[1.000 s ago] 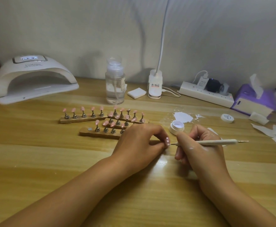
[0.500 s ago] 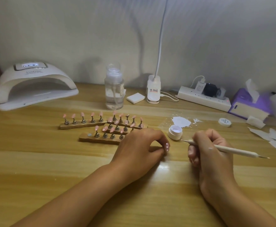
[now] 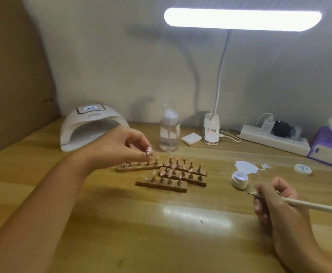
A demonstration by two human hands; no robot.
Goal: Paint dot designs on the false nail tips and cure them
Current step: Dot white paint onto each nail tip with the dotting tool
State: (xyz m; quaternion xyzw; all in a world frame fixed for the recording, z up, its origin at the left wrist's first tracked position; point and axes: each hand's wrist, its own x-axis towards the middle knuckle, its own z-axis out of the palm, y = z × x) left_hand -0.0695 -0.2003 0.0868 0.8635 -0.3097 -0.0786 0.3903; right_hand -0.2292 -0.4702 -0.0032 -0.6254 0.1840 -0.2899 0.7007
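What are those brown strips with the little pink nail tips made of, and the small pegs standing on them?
The brown strips look like bare wood: matt brown, with rough-cut edges. The small pegs seem metal, dark bronze-grey with tiny glints. The pink nail tips are probably glossy plastic, judging by their shine, though too small to be sure.

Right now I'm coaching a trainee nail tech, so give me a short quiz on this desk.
1. True or false: the right hand grips the dotting pen.
2. The left hand pinches: A) a nail tip B) a brush C) nothing.
3. Is the white paint pot open or lidded?
Key: 1 true; 2 A; 3 open.
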